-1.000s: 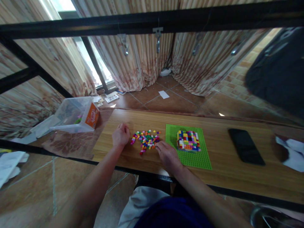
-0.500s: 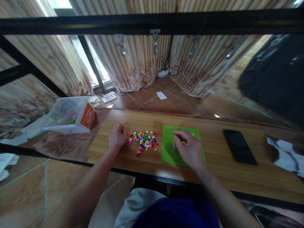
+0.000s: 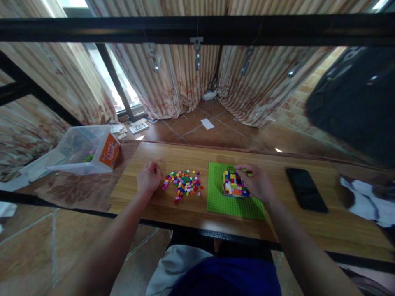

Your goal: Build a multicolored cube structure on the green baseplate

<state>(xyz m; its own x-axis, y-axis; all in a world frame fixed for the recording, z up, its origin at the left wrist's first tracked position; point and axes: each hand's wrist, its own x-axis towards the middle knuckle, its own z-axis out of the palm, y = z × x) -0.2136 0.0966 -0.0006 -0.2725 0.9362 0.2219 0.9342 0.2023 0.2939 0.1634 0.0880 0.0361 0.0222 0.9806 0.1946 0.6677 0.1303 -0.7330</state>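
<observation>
A green baseplate (image 3: 234, 203) lies on the wooden table (image 3: 308, 230). On it stands a low multicoloured brick block (image 3: 233, 185). My right hand (image 3: 257, 183) rests against the block's far right corner, fingers pinched at its top edge; what they hold is too small to make out. A scatter of small coloured bricks (image 3: 183, 184) lies left of the baseplate. My left hand (image 3: 149, 180) sits on the table just left of that scatter, fingers curled in a loose fist.
A black phone (image 3: 306, 190) lies right of the baseplate. A clear plastic tub (image 3: 84, 150) with an orange label lies tipped at the left. White cloth (image 3: 367, 199) sits at the far right. A black metal bar (image 3: 197, 29) crosses overhead.
My right hand left the loose bricks, crossed over the baseplate, and now sits at the block's far right corner. My left hand stayed put.
</observation>
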